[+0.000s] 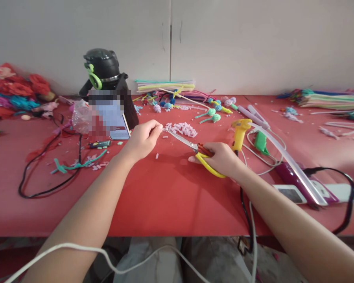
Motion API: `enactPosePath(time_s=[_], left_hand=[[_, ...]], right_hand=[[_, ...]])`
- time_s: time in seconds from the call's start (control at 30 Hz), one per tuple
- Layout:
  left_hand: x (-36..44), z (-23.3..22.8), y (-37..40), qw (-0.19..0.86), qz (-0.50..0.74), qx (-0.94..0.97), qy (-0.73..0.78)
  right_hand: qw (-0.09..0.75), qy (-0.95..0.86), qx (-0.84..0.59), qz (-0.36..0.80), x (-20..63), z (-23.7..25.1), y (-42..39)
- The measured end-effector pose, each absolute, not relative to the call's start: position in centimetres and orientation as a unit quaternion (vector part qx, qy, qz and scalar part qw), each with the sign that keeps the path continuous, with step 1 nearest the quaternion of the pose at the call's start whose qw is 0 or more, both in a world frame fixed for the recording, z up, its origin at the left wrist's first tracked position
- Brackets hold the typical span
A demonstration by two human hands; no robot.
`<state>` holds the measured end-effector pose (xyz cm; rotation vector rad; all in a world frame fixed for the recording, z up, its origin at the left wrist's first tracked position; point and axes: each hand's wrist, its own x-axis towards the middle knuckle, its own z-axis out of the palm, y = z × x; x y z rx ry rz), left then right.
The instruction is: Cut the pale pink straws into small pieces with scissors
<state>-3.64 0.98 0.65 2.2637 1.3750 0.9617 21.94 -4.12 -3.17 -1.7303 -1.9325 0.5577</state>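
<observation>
I'm gripping the yellow-handled steel scissors [194,151] in my right hand [221,159], blades parted. My left hand [143,137] is pinching its fingertips together beside the pile of pale pink cut pieces [181,129].

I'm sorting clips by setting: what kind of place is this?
Probably a home craft workbench. On the red table lie bundles of pipe cleaners, a yellow glue gun and finished fuzzy flowers. The right hand holds scissors; the left hand pinches beside pale cut bits.

Scissors [194,151] in right-hand fingers [194,158]: shiny metal blades, glossy yellow plastic handles. Beyond blade tips: fuzzy pink pieces [181,129]. Under fingers: matt red tabletop [165,196].
</observation>
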Motion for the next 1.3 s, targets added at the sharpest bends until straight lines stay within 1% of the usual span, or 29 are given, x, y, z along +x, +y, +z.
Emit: enactPosePath(time_s=[0.33, 0.83, 1.3], left_hand=[[-3.71, 0.52, 1.17, 0.155, 0.343, 0.793, 0.479], [-3.37, 0.57, 0.97, 0.168, 0.344, 0.793, 0.475], [-3.21, 0.35, 0.94, 0.175, 0.356, 0.781, 0.482]], right_hand=[[0.25, -0.692, -0.639, 0.224, 21.9, -2.92, -4.43], [0.241, -0.709, -0.631, 0.204, 22.04, -3.21, -4.14], [0.247, -0.688, -0.645, 0.224, 21.79, -2.77, -4.53]])
